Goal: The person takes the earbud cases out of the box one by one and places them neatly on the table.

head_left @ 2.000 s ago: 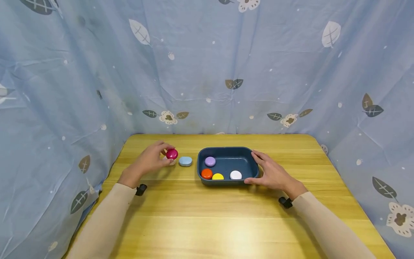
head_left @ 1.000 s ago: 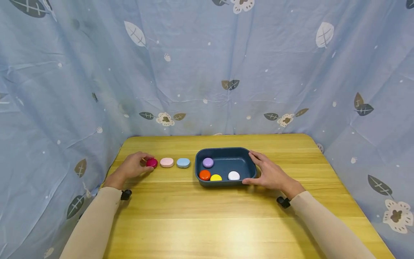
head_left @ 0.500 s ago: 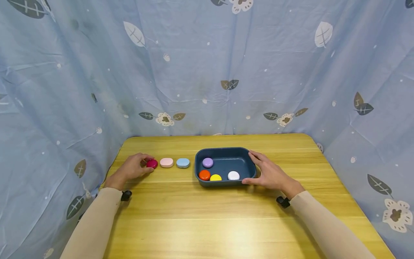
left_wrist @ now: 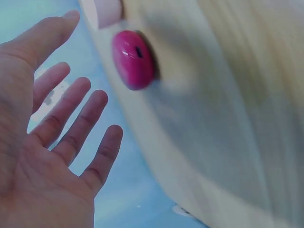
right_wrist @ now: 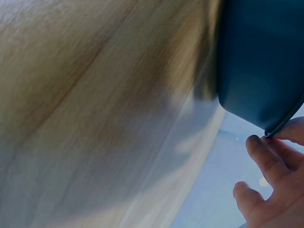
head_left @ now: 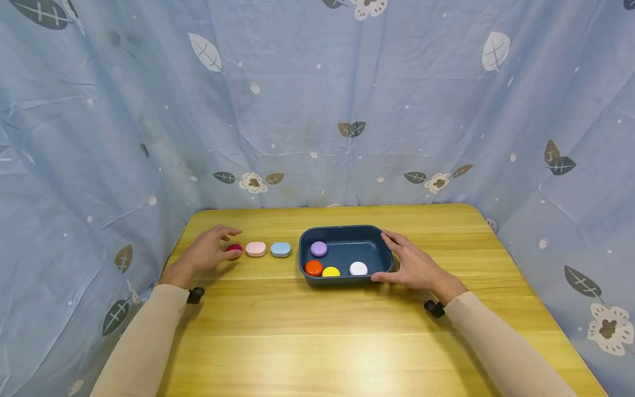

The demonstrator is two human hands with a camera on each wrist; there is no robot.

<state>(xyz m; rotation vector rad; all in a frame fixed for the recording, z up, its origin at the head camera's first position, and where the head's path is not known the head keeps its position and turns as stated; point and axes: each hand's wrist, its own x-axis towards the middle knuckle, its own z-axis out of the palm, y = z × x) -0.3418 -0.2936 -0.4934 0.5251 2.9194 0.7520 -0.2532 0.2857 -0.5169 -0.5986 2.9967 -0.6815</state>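
My left hand hovers around a glossy magenta rounded piece at the left of the table, partly hidden behind the thumb. In the left wrist view this magenta piece carries a small black mark and stands apart from the spread fingers. A pink oval piece and a light blue oval piece lie to its right in a row. My right hand holds the right end of a dark blue tray, thumb at the near corner, fingers at the far one.
Inside the tray lie a purple piece, an orange-red one, a yellow one and a white one. A blue patterned curtain hangs behind and beside the wooden table.
The magenta piece was carried left past the pink one and set down at the row's left end. My left fingers then let go and lifted off. The right hand stayed on the tray.
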